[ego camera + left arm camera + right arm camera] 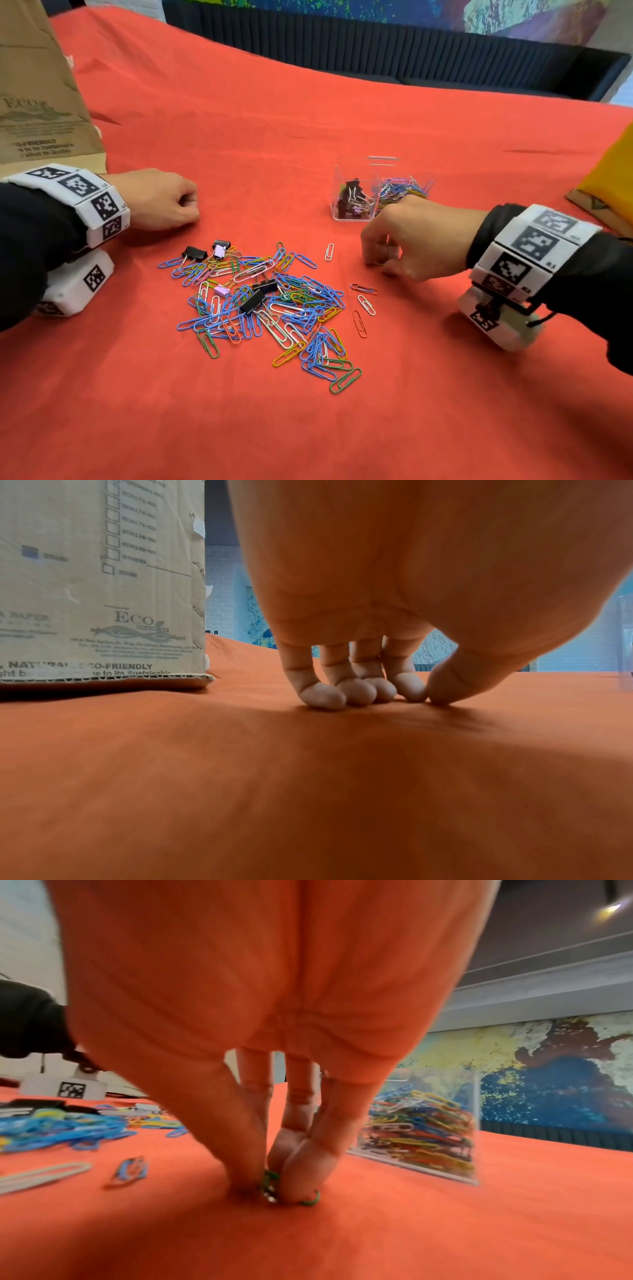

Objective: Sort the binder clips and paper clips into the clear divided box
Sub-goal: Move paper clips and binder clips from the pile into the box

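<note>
Red tablecloth (342, 102): covered the whole work surface and bore every item below.

Cardboard box (37, 96): brown, printed "ECO-FRIENDLY", stood at the far left just beyond the left hand; its corrugated lower edge showed in the left wrist view (103, 588).

Left hand (161, 202): rested on the cloth left of the pile, fingers loosely curled, fingertips (323, 696) and thumb touching the fabric, nothing held.

Right hand (407, 240): reached down to the cloth just in front of the divided box, thumb and fingertips (301, 1183) pinching a green paper clip (270, 1180) against the fabric. The right wrist view was blurred; a second green loop showed under one fingertip, and it could not be told whether it was the same clip.

Pile of paper clips (274, 308): mostly blue, with white, green, red, yellow and pink, spread at centre between the two hands. A few strays lay apart to its right, near the right hand.

Clear divided box (356, 164): stood beyond the right hand. Left compartment held black and lilac binder clips (352, 198); right compartment held mixed coloured sorted paper clips (418, 1131).

Loose binder clips (255, 301): black and lilac, lying on and at the far-left edge of the pile.
</note>
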Tool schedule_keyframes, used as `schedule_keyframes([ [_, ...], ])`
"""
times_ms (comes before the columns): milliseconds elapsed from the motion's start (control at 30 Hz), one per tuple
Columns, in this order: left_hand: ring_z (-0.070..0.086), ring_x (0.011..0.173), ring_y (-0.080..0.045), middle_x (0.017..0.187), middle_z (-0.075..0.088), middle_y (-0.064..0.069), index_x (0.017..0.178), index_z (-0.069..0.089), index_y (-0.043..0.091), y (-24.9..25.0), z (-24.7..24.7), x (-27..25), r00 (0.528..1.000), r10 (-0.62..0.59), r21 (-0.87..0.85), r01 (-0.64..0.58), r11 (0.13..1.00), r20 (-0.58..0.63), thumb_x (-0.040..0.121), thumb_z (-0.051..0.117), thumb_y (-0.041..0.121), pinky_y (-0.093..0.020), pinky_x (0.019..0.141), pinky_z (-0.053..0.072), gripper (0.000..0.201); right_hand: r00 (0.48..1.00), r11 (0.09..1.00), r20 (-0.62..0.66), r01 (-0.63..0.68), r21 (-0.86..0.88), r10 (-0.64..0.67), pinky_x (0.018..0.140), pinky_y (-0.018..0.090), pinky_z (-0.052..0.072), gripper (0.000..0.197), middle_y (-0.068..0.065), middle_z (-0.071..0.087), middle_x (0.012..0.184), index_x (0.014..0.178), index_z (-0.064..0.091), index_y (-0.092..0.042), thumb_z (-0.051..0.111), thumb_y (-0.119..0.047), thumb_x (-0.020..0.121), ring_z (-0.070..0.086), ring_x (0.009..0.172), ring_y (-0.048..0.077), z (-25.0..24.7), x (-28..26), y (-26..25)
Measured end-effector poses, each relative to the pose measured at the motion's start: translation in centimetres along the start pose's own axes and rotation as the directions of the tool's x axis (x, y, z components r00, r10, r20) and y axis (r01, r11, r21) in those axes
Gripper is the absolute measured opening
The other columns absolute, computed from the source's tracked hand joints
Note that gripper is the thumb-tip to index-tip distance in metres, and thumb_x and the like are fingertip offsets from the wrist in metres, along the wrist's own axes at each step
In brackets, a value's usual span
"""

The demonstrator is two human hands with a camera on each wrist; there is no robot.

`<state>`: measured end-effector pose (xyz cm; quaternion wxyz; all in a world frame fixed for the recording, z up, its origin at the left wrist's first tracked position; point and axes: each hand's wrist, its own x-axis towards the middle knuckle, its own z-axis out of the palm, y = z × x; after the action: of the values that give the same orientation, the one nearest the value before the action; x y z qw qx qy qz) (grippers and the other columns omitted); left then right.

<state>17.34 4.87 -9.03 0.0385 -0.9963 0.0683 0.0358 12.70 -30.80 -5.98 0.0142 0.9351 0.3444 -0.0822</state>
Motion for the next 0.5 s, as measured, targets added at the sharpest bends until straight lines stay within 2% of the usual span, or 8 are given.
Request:
schedule_keyframes([
  [133,0.056,0.077,-0.027,0.076,0.062,0.001,0.078,0.055,0.018,0.2,-0.1,-0.1,1.000,-0.012,0.001,0.012,1.000,0.001,0.089,0.052,0.033,-0.030,0.071,0.041,0.019,0.999,0.995,0.014,0.041,0.094,-0.042,0.076,0.026,0.055,0.025,-0.017,0.063,0.069,0.080,0.063,-0.038,0.070,-0.015,0.075,0.066,0.076,0.004,-0.4,-0.3,-2.0],
  [233,0.055,0.079,-0.028,0.077,0.061,0.000,0.080,0.056,0.017,0.5,-0.1,-0.3,1.000,-0.014,0.007,0.014,1.000,-0.003,0.090,0.051,0.032,-0.029,0.070,0.037,0.019,0.999,0.986,0.029,0.038,0.162,-0.043,0.079,0.026,0.055,0.020,-0.015,0.069,0.078,0.088,0.068,-0.033,0.070,-0.017,0.076,0.068,0.079,0.004,-0.5,-0.9,-3.2],
  [300,0.055,0.079,-0.028,0.078,0.061,0.000,0.081,0.057,0.017,0.6,-0.2,-0.3,1.000,-0.018,0.005,0.018,1.000,-0.006,0.091,0.051,0.033,-0.028,0.070,0.036,0.019,1.000,0.986,0.024,0.004,0.165,-0.008,0.079,0.024,0.054,0.020,-0.015,0.071,0.082,0.097,0.071,-0.030,0.072,-0.027,0.077,0.067,0.079,0.002,-0.4,-1.4,-3.8],
  [400,0.055,0.079,-0.028,0.078,0.062,0.000,0.082,0.057,0.017,0.6,-0.3,-0.3,1.000,-0.020,0.004,0.020,1.000,0.000,0.091,0.051,0.032,-0.028,0.070,0.035,0.019,0.999,0.993,0.006,-0.032,0.116,0.031,0.074,0.021,0.051,0.035,-0.015,0.068,0.082,0.102,0.068,-0.030,0.074,-0.046,0.072,0.063,0.076,0.004,0.2,-2.0,-5.0],
  [500,0.054,0.078,-0.028,0.078,0.061,0.000,0.082,0.057,0.017,0.7,-0.2,-0.3,1.000,-0.022,0.006,0.022,1.000,0.001,0.091,0.051,0.032,-0.029,0.069,0.035,0.019,1.000,0.999,-0.018,-0.025,0.035,0.025,0.072,0.024,0.052,0.039,-0.010,0.067,0.087,0.107,0.065,-0.028,0.071,-0.039,0.071,0.056,0.076,0.011,0.9,-2.1,-5.7],
])
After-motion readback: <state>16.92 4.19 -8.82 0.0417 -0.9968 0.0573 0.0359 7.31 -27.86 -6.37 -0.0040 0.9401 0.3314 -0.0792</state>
